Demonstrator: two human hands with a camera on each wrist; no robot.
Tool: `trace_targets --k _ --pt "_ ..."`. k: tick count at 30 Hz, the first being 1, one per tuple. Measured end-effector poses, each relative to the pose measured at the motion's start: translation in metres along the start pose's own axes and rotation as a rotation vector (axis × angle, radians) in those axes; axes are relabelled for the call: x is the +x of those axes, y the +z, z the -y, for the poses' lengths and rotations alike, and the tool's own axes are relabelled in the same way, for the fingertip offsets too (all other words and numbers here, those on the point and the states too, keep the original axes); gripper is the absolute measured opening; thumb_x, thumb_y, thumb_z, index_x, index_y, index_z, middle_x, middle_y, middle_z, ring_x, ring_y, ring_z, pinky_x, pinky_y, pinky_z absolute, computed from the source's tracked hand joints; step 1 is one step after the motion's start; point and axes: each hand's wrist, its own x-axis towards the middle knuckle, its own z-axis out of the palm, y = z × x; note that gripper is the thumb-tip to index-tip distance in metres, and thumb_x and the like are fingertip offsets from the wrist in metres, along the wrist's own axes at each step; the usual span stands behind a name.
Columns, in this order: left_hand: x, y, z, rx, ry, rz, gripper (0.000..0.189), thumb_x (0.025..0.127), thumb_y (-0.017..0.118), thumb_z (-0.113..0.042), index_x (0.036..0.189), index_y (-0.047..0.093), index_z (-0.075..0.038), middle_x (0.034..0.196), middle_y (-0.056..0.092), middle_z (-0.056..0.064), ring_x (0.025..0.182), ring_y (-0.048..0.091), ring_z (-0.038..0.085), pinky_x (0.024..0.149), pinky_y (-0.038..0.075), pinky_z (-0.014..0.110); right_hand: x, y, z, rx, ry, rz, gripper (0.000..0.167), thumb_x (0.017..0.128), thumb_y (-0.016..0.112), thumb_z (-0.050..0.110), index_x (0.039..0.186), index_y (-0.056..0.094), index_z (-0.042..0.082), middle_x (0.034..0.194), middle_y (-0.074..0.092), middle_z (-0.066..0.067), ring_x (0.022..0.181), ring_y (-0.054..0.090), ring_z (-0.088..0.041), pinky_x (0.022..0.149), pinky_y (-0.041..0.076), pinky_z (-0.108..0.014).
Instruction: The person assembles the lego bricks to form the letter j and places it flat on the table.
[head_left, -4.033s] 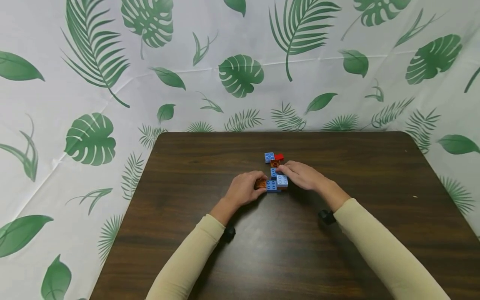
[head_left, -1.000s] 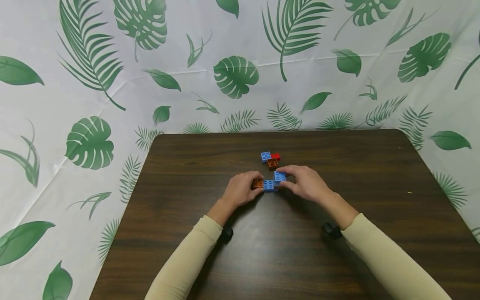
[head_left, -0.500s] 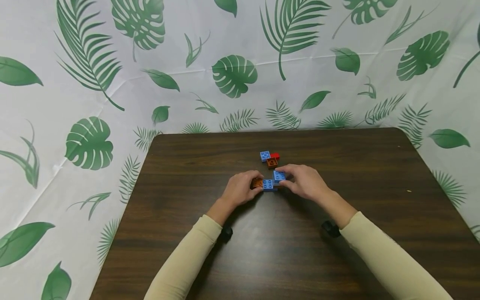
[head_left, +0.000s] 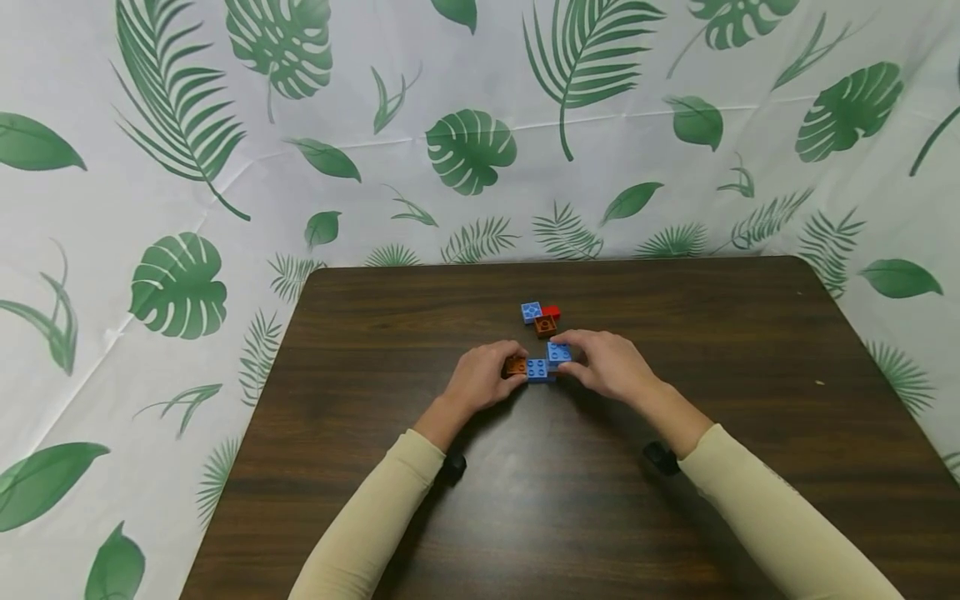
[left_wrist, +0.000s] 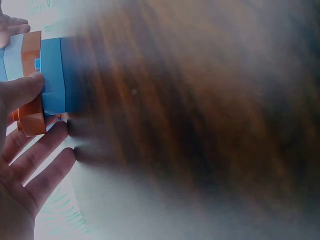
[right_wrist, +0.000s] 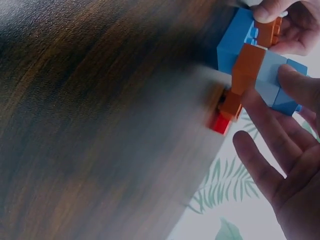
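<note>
A small stack of toy building bricks stands on the table. At its left end my left hand (head_left: 480,375) pinches an orange brick (head_left: 516,366) that sits on a long blue brick (left_wrist: 52,75). Beside it on the base is a blue brick with studs (head_left: 537,369). On the right side rise an orange brick (right_wrist: 247,65), a light blue brick (right_wrist: 267,75) and a blue top brick (head_left: 558,352). My right hand (head_left: 611,362) pinches that top brick between thumb and fingers. Its remaining fingers spread out in the right wrist view.
Behind the stack lie a loose blue brick (head_left: 531,312), a red brick (head_left: 552,312) and a brown-orange brick (head_left: 545,326), close together. The dark wooden table (head_left: 525,500) ends at a leaf-patterned cloth (head_left: 390,183).
Four seconds ago my right hand was at a blue brick behind the stack; that brick is now on top of the light blue one. Over the last second both hands have barely moved.
</note>
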Motion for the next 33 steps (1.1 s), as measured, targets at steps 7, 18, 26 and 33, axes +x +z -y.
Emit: trace_targets --k 7,18,26,33 --pt "0.0 0.001 -0.001 -0.001 0.001 -0.003 0.03 0.087 0.076 -0.032 0.113 0.068 -0.019 0.107 0.068 -0.005 0.087 0.061 0.011 0.079 0.051 0.034 0.001 0.001 -0.002 0.02 0.001 0.017 0.046 0.088 0.076 0.03 0.13 0.062 0.018 0.086 0.065 0.004 0.064 0.053 -0.011 0.057 0.044 -0.033" --pt "0.001 0.0 -0.003 -0.001 -0.005 -0.001 0.031 0.087 0.077 -0.031 0.114 0.068 -0.018 0.107 0.068 -0.004 0.088 0.062 0.012 0.08 0.051 0.035 0.015 -0.013 -0.015 0.013 0.002 0.224 0.061 0.085 0.079 0.029 0.139 0.055 0.017 0.125 0.063 -0.007 0.108 0.062 -0.025 0.087 0.049 -0.051" --pt "0.001 0.0 -0.003 0.024 -0.009 0.006 0.031 0.087 0.076 -0.033 0.114 0.068 -0.02 0.111 0.068 -0.004 0.094 0.064 0.014 0.084 0.051 0.035 0.025 -0.004 -0.035 -0.122 -0.051 0.19 0.07 0.091 0.069 0.011 0.153 0.037 0.014 0.156 0.032 -0.012 0.138 0.035 -0.035 0.085 0.051 -0.051" --pt "0.002 -0.002 -0.004 0.024 -0.013 0.013 0.032 0.087 0.076 -0.034 0.114 0.068 -0.02 0.111 0.068 -0.004 0.093 0.064 0.013 0.084 0.051 0.035 0.032 0.01 -0.043 -0.217 -0.192 0.169 0.076 0.088 0.065 -0.001 0.155 0.032 0.016 0.16 0.025 -0.007 0.143 0.026 -0.034 0.087 0.051 -0.048"
